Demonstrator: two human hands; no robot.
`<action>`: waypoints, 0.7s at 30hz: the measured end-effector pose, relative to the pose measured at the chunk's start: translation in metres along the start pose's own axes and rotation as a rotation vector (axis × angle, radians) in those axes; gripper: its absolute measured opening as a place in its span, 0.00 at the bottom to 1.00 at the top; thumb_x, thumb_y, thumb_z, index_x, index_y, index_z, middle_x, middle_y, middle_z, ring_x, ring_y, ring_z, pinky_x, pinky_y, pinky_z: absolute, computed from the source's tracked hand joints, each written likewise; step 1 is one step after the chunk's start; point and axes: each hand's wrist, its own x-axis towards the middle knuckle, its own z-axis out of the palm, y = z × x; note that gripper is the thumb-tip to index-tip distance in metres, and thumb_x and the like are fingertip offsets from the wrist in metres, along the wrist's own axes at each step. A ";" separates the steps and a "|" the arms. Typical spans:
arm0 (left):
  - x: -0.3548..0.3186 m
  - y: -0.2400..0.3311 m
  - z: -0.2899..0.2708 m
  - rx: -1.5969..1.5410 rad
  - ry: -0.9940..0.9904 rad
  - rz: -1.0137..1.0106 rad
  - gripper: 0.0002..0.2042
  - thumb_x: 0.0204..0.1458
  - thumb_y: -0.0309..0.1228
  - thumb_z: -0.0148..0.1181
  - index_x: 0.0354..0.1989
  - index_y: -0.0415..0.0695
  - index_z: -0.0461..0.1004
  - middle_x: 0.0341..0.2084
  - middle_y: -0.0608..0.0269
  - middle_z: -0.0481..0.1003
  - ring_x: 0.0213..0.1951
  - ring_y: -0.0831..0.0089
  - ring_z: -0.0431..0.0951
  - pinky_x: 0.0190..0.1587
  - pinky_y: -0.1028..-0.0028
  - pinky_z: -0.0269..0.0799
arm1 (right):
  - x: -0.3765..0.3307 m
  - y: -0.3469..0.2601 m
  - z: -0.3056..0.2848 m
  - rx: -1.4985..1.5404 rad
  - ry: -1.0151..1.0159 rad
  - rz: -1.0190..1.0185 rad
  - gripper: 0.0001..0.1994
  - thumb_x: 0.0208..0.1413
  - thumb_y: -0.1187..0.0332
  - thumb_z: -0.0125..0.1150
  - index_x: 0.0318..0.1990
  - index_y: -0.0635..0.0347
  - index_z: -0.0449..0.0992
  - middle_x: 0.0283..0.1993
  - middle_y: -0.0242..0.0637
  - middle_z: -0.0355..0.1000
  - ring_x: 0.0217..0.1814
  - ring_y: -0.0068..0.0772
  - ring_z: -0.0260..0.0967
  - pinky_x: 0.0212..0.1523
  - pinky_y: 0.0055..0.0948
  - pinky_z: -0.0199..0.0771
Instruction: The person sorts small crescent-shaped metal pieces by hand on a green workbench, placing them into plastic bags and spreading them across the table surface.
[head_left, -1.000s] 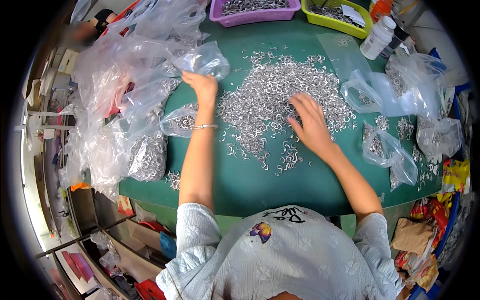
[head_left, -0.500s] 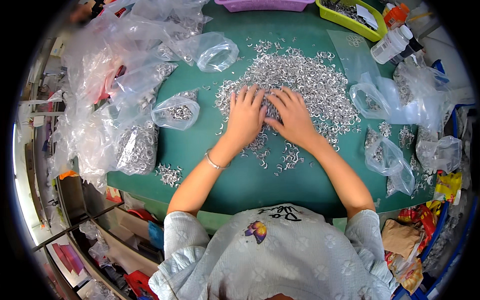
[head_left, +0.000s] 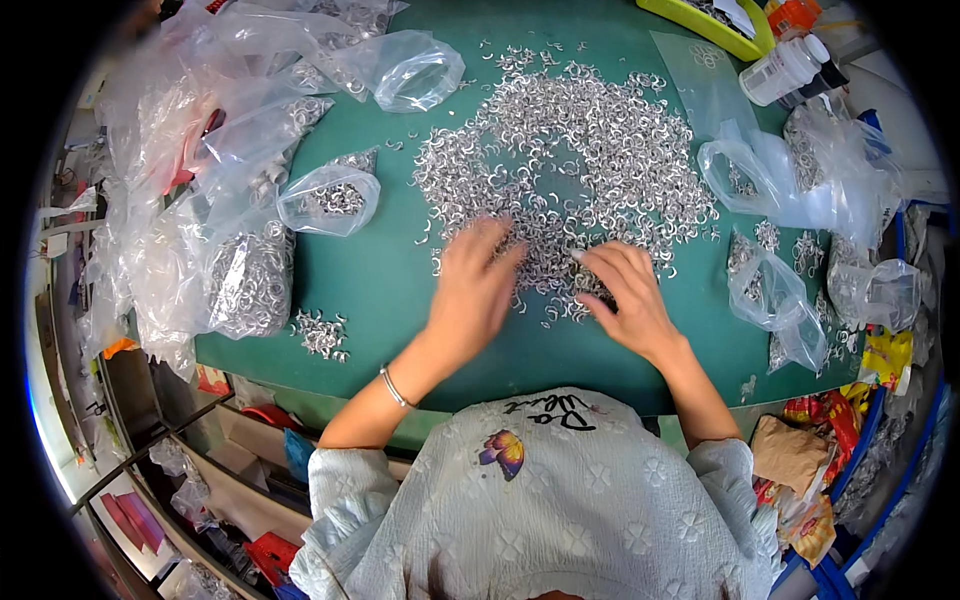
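Note:
A wide heap of small silver C-shaped metal pieces (head_left: 640, 150) lies spread on the green table. A thinner patch near its middle lets the green surface through. My left hand (head_left: 472, 285) is at the heap's near left edge, slightly blurred, its fingers and thumb apart. At the near right edge rests my right hand (head_left: 635, 300), fingers bent and thumb held away from them. Loose pieces lie between the two hands and under the right fingers. Neither hand visibly grips anything. A bracelet (head_left: 396, 388) circles my left wrist.
Clear bags of metal pieces crowd the left, among them a full bag (head_left: 252, 285) and a small open bag (head_left: 335, 200). A small pile (head_left: 320, 335) lies near it. More bags (head_left: 775, 300) stand right. At the back are a yellow-green basket (head_left: 720, 30) and a white bottle (head_left: 785, 70).
Both hands have drawn back toward me and moved apart, from the heap's middle to its near edge. Pieces have shifted nearer, and a thin patch shows where the hands were.

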 end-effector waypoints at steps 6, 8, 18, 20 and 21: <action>0.015 -0.012 0.016 0.268 -0.051 -0.080 0.25 0.53 0.34 0.60 0.60 0.42 0.65 0.63 0.54 0.59 0.67 0.45 0.52 0.64 0.45 0.50 | -0.008 -0.024 0.016 -0.148 -0.117 0.024 0.29 0.46 0.60 0.69 0.58 0.51 0.70 0.61 0.39 0.61 0.72 0.52 0.46 0.68 0.58 0.43; 0.002 -0.004 0.016 0.258 -0.123 -0.036 0.28 0.53 0.36 0.61 0.61 0.40 0.63 0.64 0.55 0.59 0.67 0.44 0.50 0.65 0.43 0.49 | -0.011 -0.016 0.012 -0.118 -0.130 -0.001 0.25 0.46 0.61 0.69 0.54 0.52 0.73 0.60 0.37 0.63 0.72 0.49 0.48 0.68 0.56 0.44; -0.022 0.005 0.011 0.012 0.003 -0.037 0.22 0.52 0.25 0.59 0.57 0.43 0.68 0.62 0.52 0.61 0.66 0.47 0.56 0.66 0.47 0.51 | 0.092 0.036 0.010 -0.007 0.174 0.050 0.26 0.55 0.60 0.62 0.61 0.56 0.68 0.65 0.43 0.63 0.70 0.49 0.54 0.66 0.49 0.50; -0.005 0.004 0.012 0.130 0.070 -0.120 0.24 0.53 0.27 0.59 0.60 0.43 0.65 0.65 0.52 0.58 0.67 0.47 0.54 0.66 0.46 0.49 | 0.132 0.050 0.019 -0.213 0.199 0.014 0.26 0.57 0.55 0.59 0.62 0.54 0.67 0.67 0.45 0.61 0.72 0.50 0.51 0.67 0.50 0.48; -0.006 0.003 0.015 0.180 0.041 -0.106 0.24 0.53 0.29 0.60 0.60 0.43 0.66 0.65 0.52 0.58 0.67 0.47 0.53 0.65 0.45 0.49 | 0.141 0.055 0.027 -0.249 0.144 0.007 0.27 0.57 0.54 0.58 0.62 0.54 0.67 0.67 0.44 0.60 0.73 0.50 0.50 0.68 0.50 0.48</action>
